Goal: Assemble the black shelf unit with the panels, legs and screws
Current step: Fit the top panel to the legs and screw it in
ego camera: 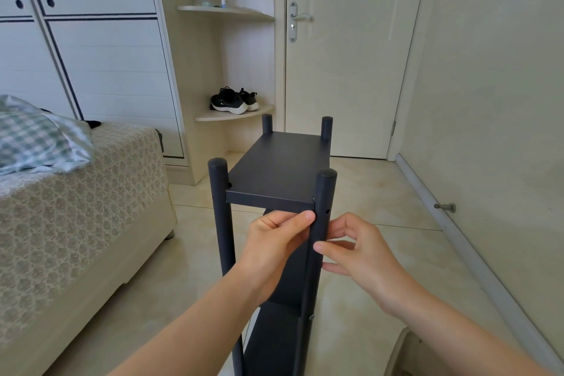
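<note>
Black shelf unit (276, 168) stands upright on the floor (381, 192) at centre frame. Its near right leg (324, 201) runs vertically between your hands. Your left hand (274, 244) presses curled, closed-up fingers against the leg's left side; you cannot tell whether they pinch anything. Your right hand (361, 253) has loosely curled, spread fingers, tips on the leg's right side. The open hole (327, 210) lies just above the right hand, which is the nearer one.
</note>
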